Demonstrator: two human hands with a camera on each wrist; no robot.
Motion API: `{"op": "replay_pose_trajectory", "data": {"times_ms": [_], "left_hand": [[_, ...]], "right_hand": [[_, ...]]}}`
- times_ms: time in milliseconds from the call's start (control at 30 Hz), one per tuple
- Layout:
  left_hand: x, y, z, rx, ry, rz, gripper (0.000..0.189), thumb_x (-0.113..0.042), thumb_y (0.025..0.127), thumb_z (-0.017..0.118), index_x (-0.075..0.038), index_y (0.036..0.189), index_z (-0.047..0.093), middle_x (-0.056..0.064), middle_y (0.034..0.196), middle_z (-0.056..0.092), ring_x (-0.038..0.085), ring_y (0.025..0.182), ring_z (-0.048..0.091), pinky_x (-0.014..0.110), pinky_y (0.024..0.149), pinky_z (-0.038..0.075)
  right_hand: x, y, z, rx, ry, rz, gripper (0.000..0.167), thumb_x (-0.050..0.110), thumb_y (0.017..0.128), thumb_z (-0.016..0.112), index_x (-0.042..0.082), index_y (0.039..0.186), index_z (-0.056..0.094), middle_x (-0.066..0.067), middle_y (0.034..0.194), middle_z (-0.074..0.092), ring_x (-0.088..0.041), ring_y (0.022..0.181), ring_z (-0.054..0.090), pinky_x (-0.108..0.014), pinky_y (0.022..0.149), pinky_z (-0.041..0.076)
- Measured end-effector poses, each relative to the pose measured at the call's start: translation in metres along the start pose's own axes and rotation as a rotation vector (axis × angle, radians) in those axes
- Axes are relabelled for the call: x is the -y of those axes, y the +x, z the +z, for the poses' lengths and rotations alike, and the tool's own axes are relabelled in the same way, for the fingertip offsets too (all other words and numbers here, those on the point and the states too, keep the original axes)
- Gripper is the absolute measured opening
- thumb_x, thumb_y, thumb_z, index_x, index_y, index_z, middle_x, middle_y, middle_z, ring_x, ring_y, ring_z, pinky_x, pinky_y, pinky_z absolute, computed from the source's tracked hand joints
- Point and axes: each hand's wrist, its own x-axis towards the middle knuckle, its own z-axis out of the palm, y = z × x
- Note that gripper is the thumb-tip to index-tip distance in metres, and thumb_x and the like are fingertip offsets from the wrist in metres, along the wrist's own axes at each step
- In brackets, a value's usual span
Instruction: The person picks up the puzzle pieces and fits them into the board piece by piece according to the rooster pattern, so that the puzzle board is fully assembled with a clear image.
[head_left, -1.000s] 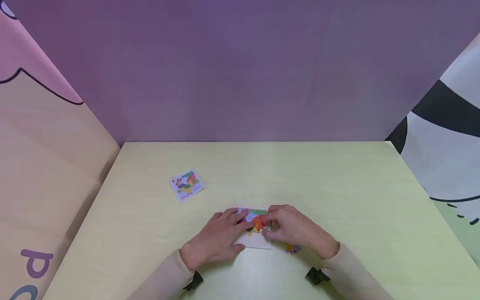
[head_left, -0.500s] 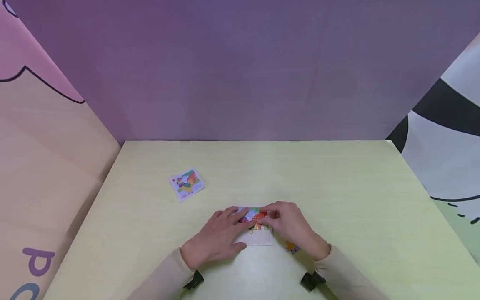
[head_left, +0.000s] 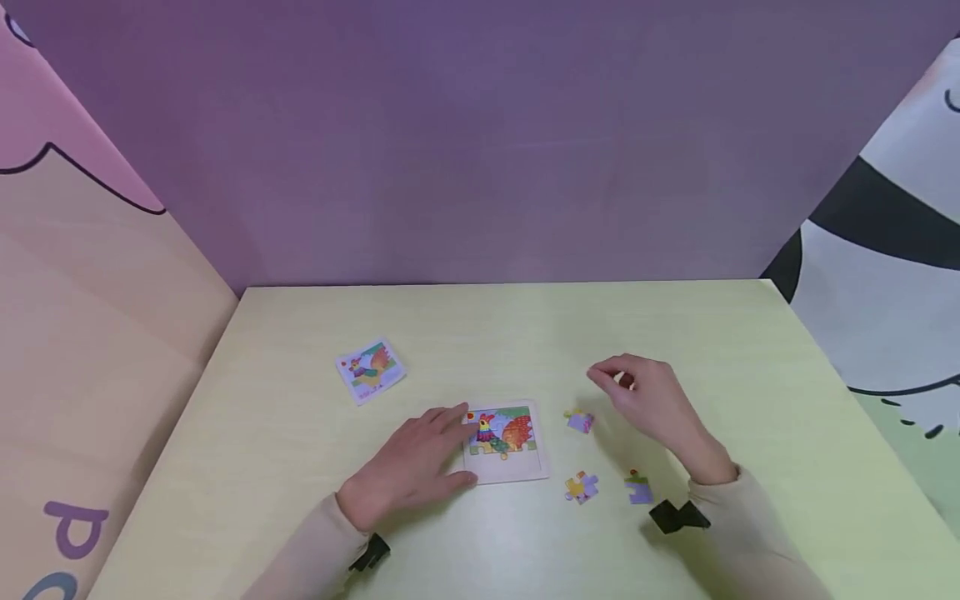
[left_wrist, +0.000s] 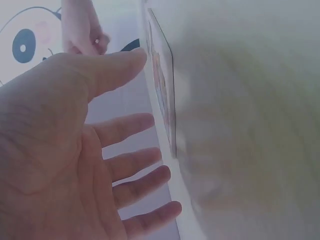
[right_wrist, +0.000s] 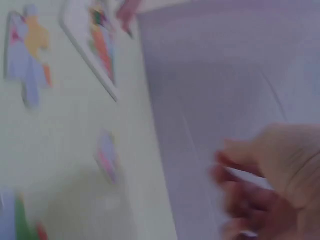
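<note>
A small jigsaw puzzle board (head_left: 506,472) lies on the table, its upper part filled with a rooster picture and a white strip along the bottom. My left hand (head_left: 408,462) rests at the board's left edge, fingers spread and straight; in the left wrist view the board is edge-on beyond the fingertips. To the right of the board, my right hand (head_left: 648,400) hangs above the table, fingers loosely curled, with nothing seen between them. Three loose puzzle pieces lie near it: a purple-yellow piece (head_left: 579,421), an orange-purple piece (head_left: 581,487) and a purple-green piece (head_left: 638,487).
A square picture card (head_left: 371,371) with the same rooster lies at the back left of the board. The pale table (head_left: 480,333) meets a purple wall (head_left: 495,167) at its far edge. Printed panels stand on both sides.
My right hand has left the board and moved right and away, uncovering the loose pieces. My left hand has slid slightly left, off the picture, which now shows more fully.
</note>
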Motion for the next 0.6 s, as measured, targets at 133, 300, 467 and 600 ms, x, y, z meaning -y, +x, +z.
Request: {"op": "replay_pose_trajectory", "data": {"times_ms": [133, 300, 467, 600], "left_hand": [[0.000, -0.001, 0.001, 0.013, 0.009, -0.005, 0.066, -0.043, 0.099, 0.073, -0.015, 0.155, 0.056, 0.009, 0.170, 0.042, 0.032, 0.153, 0.044, 0.056, 0.121, 0.042], [0.001, 0.002, 0.002, 0.015, 0.034, -0.009, 0.065, -0.046, 0.099, 0.072, -0.016, 0.155, 0.057, 0.007, 0.171, 0.042, 0.033, 0.153, 0.043, 0.056, 0.121, 0.043], [0.001, 0.002, 0.005, 0.006, 0.032, -0.010, 0.065, -0.045, 0.099, 0.073, -0.017, 0.155, 0.057, 0.007, 0.171, 0.042, 0.033, 0.152, 0.044, 0.057, 0.119, 0.044], [0.001, 0.004, 0.005, -0.014, 0.035, -0.012, 0.065, -0.045, 0.099, 0.073, -0.017, 0.155, 0.057, 0.007, 0.170, 0.043, 0.033, 0.151, 0.045, 0.058, 0.118, 0.043]], "right_hand": [[-0.016, -0.012, -0.004, 0.208, 0.021, 0.040, 0.023, 0.023, 0.096, 0.080, 0.008, 0.114, 0.080, -0.001, 0.099, 0.076, -0.009, 0.069, 0.057, -0.024, 0.060, 0.047], [-0.028, -0.016, 0.013, 0.290, 0.006, -0.002, 0.027, 0.022, 0.086, 0.090, 0.011, 0.108, 0.080, 0.005, 0.097, 0.072, -0.007, 0.068, 0.052, -0.023, 0.060, 0.046], [-0.024, -0.013, 0.018, 0.279, -0.044, -0.017, 0.018, 0.025, 0.086, 0.090, 0.014, 0.094, 0.079, 0.009, 0.087, 0.070, -0.008, 0.072, 0.054, -0.023, 0.064, 0.049], [-0.022, -0.014, 0.010, 0.316, -0.005, 0.046, 0.033, 0.029, 0.084, 0.092, 0.012, 0.107, 0.076, 0.004, 0.091, 0.068, -0.012, 0.077, 0.057, -0.023, 0.068, 0.050]]}}
